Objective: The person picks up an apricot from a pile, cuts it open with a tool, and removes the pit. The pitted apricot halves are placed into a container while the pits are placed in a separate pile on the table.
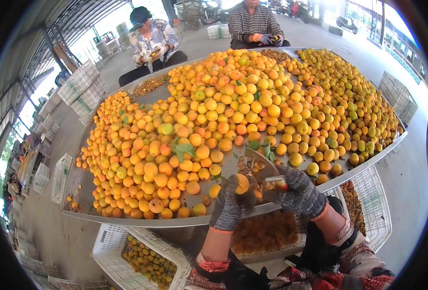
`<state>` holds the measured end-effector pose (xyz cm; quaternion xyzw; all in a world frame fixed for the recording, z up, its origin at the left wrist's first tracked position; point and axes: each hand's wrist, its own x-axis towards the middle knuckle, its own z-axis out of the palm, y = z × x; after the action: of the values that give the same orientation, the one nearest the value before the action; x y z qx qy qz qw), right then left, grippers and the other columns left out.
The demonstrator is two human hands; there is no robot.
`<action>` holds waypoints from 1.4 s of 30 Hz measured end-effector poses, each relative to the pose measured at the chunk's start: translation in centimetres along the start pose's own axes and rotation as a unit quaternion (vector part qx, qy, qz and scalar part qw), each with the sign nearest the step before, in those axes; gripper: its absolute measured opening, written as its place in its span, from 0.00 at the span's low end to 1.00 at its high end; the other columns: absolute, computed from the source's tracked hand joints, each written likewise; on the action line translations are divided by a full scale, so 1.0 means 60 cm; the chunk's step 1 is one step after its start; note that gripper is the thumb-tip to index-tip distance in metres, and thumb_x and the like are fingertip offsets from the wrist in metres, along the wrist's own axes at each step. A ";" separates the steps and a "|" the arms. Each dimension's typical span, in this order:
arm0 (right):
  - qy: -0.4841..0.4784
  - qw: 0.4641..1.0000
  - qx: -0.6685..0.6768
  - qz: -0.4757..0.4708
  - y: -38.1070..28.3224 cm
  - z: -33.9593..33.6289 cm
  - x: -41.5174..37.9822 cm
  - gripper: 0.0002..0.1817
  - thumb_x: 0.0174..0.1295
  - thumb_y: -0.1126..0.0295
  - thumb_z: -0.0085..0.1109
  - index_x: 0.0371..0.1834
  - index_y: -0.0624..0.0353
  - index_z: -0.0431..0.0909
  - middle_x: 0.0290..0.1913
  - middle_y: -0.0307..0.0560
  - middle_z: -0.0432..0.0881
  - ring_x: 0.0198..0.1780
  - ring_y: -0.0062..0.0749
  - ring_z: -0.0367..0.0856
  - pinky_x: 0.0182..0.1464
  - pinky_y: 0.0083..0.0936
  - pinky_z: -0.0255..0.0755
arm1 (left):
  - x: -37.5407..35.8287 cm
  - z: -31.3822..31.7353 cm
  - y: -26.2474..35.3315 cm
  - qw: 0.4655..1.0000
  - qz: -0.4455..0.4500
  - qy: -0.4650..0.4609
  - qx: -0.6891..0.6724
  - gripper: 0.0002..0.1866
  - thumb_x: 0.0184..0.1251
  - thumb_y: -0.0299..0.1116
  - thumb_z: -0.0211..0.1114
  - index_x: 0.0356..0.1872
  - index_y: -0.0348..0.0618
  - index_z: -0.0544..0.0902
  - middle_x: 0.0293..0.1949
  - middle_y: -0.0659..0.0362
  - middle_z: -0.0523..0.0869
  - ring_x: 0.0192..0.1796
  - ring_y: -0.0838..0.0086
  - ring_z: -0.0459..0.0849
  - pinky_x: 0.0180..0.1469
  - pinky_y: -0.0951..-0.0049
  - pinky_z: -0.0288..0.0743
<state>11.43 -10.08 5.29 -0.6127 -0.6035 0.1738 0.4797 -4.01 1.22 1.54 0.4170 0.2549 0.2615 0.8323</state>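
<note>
My left hand (225,207), in a dark grey knit glove, has its fingers closed round an orange apricot (242,184) at the near edge of the metal table (189,222). Just right of it, my right hand (302,191), gloved alike, is closed on a knife (275,179) with a bit of red at its handle. The blade's exact shape and its contact with the fruit are hard to make out. Apricot pits (249,165) lie on the table beyond my hands, near green leaves (264,148). A large pile of apricots (175,145) covers much of the tabletop.
Below the table edge stand a white crate of apricots (104,245), a container of orange pieces (267,233) and another white crate (379,205). Two people (151,41) (255,24) sit across the table, handling fruit. Stacked crates (81,87) stand at the left.
</note>
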 end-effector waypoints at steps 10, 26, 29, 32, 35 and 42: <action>-0.110 0.991 0.074 -0.008 0.070 0.067 0.037 0.35 0.46 0.67 0.70 0.58 0.62 0.65 0.54 0.49 0.72 0.53 0.33 0.72 0.56 0.28 0.66 | 0.010 -0.004 -0.052 0.982 0.077 0.091 0.144 0.21 0.69 0.41 0.47 0.53 0.34 0.71 0.47 0.55 0.77 0.49 0.72 0.75 0.55 0.73 0.67; 0.120 0.827 0.488 0.251 0.028 0.082 0.021 0.22 0.50 0.69 0.62 0.48 0.58 0.68 0.28 0.39 0.75 0.22 0.21 0.72 0.23 0.16 0.68 | 0.008 0.013 -0.013 0.960 0.026 0.105 -0.258 0.21 0.61 0.50 0.54 0.47 0.44 0.72 0.39 0.56 0.78 0.37 0.65 0.80 0.38 0.65 0.76; 0.104 0.850 0.448 0.258 0.015 0.048 -0.001 0.25 0.48 0.68 0.63 0.51 0.59 0.68 0.27 0.41 0.77 0.17 0.22 0.71 0.19 0.14 0.65 | 0.007 0.023 -0.009 0.973 0.054 0.066 -0.216 0.21 0.62 0.48 0.53 0.49 0.44 0.71 0.40 0.55 0.78 0.39 0.66 0.80 0.40 0.66 0.77; -0.037 0.962 0.214 0.164 0.029 0.020 -0.031 0.27 0.47 0.70 0.68 0.53 0.59 0.72 0.41 0.45 0.80 0.39 0.26 0.79 0.41 0.21 0.74 | 0.013 0.028 -0.011 0.969 0.087 0.118 -0.198 0.21 0.61 0.49 0.55 0.48 0.45 0.72 0.37 0.57 0.80 0.36 0.68 0.80 0.37 0.67 0.77; -0.197 0.964 0.092 0.154 0.015 -0.004 -0.059 0.27 0.47 0.72 0.68 0.53 0.59 0.71 0.46 0.44 0.79 0.49 0.29 0.76 0.53 0.25 0.69 | 0.017 0.015 -0.024 0.966 0.080 0.121 -0.212 0.21 0.63 0.47 0.55 0.49 0.44 0.72 0.39 0.57 0.79 0.38 0.69 0.79 0.39 0.68 0.76; 0.104 0.953 0.230 0.166 0.067 0.002 -0.043 0.20 0.58 0.60 0.57 0.49 0.59 0.70 0.36 0.45 0.78 0.36 0.33 0.78 0.35 0.28 0.74 | 0.036 0.014 -0.049 0.960 0.008 0.121 -0.252 0.23 0.64 0.51 0.54 0.48 0.42 0.74 0.41 0.57 0.78 0.40 0.70 0.77 0.40 0.69 0.76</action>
<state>13.09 -11.63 1.08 -0.5916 -0.3839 0.3209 0.6321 -1.21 0.64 -0.89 0.1612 0.2765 0.3728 0.8710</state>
